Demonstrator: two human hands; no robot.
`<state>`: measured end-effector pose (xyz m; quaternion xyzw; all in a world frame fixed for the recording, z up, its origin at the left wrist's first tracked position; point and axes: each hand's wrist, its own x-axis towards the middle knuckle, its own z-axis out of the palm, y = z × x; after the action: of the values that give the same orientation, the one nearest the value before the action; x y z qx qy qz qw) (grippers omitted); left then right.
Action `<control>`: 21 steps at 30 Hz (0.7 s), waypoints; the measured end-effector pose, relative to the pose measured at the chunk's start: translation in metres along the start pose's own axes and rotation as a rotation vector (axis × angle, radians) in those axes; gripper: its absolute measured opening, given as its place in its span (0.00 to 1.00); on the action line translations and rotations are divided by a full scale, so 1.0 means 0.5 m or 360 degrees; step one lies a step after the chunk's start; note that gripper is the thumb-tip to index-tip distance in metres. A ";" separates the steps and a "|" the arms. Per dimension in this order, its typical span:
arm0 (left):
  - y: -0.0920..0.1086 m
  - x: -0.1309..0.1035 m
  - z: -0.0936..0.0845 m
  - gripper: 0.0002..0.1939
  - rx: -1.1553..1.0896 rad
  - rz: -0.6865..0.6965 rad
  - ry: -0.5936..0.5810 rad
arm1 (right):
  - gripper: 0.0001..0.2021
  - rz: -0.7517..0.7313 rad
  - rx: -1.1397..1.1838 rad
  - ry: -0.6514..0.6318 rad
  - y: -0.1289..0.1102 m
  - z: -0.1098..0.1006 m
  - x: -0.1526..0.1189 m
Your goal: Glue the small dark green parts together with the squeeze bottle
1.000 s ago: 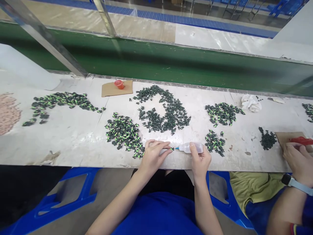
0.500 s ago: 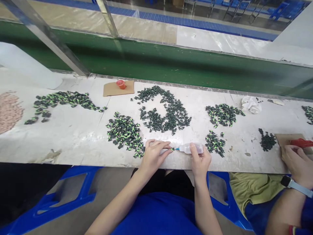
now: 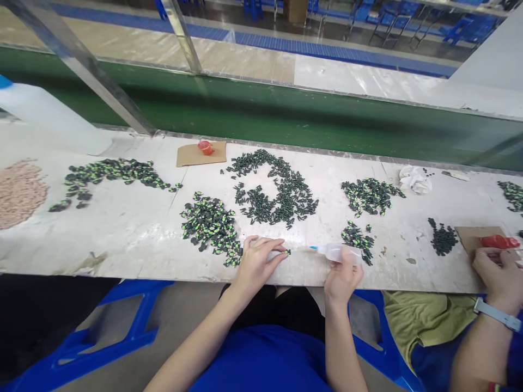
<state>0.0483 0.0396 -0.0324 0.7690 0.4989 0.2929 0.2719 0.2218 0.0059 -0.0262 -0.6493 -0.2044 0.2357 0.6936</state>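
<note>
Between thumb and fingers, my left hand pinches a small black-and-green piece just above the table. My right hand is closed around a clear squeeze bottle, whose blue tip points left at the piece with a gap between them. Beside my left hand lies a pile of black-and-green pieces. Dark green small parts are spread in a curved heap beyond my hands. Right of the bottle sits a smaller pile of black-and-green pieces.
A red cup stands on cardboard at the back. Pink parts and a white jug are at the left. Crumpled tissue lies back right. At the right, another person's hand is by a red object.
My right hand has drawn the bottle to the right, away from the small piece. My left hand still pinches the piece in nearly the same place. The view has shifted slightly.
</note>
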 end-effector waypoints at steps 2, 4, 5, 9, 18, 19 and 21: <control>0.001 0.001 -0.003 0.11 -0.0023 0.0005 -0.0057 | 0.15 -0.0020 0.0133 0.0107 -0.001 -0.005 0.008; 0.000 0.005 -0.012 0.12 -0.0044 0.0022 -0.0114 | 0.15 -0.0062 0.0098 0.0033 -0.008 -0.008 0.016; -0.001 0.009 -0.019 0.12 -0.0040 0.0027 -0.0125 | 0.16 -0.0081 0.0050 -0.0044 -0.013 -0.007 0.020; -0.012 0.033 -0.060 0.06 0.0201 -0.0107 0.0085 | 0.22 -0.0179 -0.0122 -0.0284 -0.023 0.008 0.033; -0.008 0.071 -0.087 0.11 0.0744 -0.0580 0.0138 | 0.25 -0.0282 -0.0611 -0.0318 0.005 0.029 0.043; -0.011 0.070 -0.085 0.11 0.0754 -0.0562 0.0137 | 0.25 -0.0310 -0.0628 -0.0325 0.004 0.025 0.039; -0.026 0.065 -0.082 0.12 0.0761 -0.0483 0.0165 | 0.26 -0.0395 -0.0677 -0.0292 -0.005 0.016 0.026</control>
<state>0.0214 0.0798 -0.0078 0.7119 0.6764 0.1617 0.0977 0.2278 0.0198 -0.0236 -0.7265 -0.3894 0.1585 0.5436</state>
